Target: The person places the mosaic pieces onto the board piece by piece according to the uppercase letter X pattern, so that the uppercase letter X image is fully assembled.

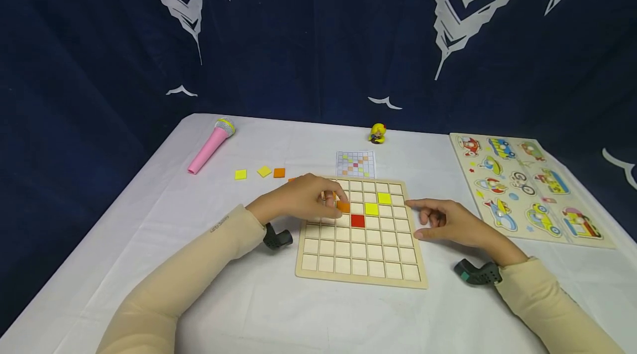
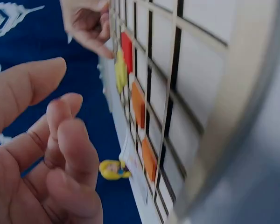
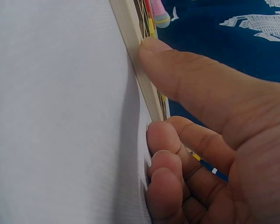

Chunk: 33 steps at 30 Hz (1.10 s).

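A wooden grid board [image 1: 359,274] lies in the middle of the white table. It holds a red tile [image 1: 357,220], two yellow tiles [image 1: 371,208] and orange tiles [image 2: 138,105]. My left hand [image 1: 332,199] hovers over the board's upper left part, its fingertips just above an orange tile [image 1: 343,206]. In the left wrist view its fingers [image 2: 70,140] are loosely curled and hold nothing. My right hand [image 1: 424,220] rests on the cloth at the board's right edge. Its thumb [image 3: 177,70] touches the wooden rim [image 3: 135,51], with the other fingers curled beside it.
Two loose yellow tiles [image 1: 240,175] and an orange one [image 1: 279,172] lie left of the board. A pink toy microphone [image 1: 211,145] lies at the far left, a pattern card [image 1: 355,164] and a small yellow figure [image 1: 377,133] behind the board, and a vehicle puzzle [image 1: 530,188] at the right.
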Each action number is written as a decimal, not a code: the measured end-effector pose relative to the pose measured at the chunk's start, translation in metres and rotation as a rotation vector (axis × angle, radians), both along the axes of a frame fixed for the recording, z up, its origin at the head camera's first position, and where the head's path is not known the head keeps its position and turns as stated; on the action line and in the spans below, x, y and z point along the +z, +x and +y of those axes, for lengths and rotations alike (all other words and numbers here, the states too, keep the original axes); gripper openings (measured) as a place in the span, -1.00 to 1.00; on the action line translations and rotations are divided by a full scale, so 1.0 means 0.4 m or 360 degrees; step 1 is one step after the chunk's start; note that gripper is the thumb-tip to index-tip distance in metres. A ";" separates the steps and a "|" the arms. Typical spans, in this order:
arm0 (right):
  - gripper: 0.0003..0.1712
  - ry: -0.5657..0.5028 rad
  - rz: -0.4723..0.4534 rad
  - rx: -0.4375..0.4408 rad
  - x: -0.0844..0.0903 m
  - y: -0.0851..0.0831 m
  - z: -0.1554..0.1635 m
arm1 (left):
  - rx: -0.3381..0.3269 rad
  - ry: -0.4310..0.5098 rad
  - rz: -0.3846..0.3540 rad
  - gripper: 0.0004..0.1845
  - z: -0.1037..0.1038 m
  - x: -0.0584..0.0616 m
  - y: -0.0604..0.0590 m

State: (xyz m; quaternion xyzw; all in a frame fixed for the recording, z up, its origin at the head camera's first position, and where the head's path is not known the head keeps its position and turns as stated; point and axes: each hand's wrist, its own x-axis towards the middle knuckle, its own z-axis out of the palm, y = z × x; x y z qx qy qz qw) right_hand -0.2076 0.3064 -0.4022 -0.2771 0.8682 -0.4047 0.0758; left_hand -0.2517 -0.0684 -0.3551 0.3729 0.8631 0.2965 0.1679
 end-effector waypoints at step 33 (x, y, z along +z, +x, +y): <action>-0.27 -0.0029 -0.0014 0.0004 -0.001 0.000 0.001 | 0.0430 0.0278 -0.0469 -0.57 -0.227 -0.067 -0.098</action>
